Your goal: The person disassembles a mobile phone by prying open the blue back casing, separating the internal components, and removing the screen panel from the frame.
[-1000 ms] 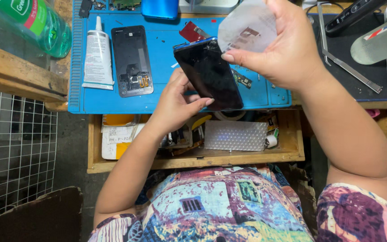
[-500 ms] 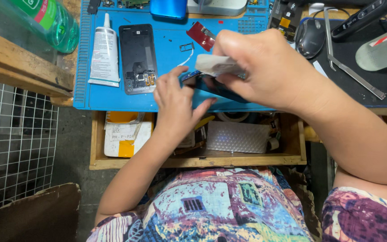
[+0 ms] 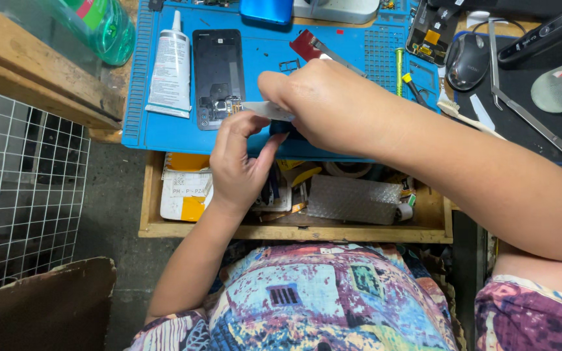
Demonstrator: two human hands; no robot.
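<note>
My right hand (image 3: 333,104) hovers over the front edge of the blue work mat (image 3: 359,52), fingers pinched on a translucent white film (image 3: 265,110) that sticks out to the left. Under it only a sliver of a black phone screen (image 3: 282,128) shows; my right hand hides the remainder. My left hand (image 3: 242,169) comes up from below and grips the phone screen, its thumb touching the film. An opened black phone body (image 3: 218,78) lies on the mat just left of both hands.
A white glue tube (image 3: 170,65) lies beside the phone body, a green bottle (image 3: 99,23) at far left. An open wooden drawer (image 3: 294,231) holds bubble wrap (image 3: 352,198) and papers. A mouse (image 3: 466,58), tweezers (image 3: 528,117) and a toothbrush (image 3: 463,117) lie right. A wire grid (image 3: 21,195) stands left.
My right hand has come down from holding the film up and now presses it flat over the black phone screen. My left hand stays under the screen.
</note>
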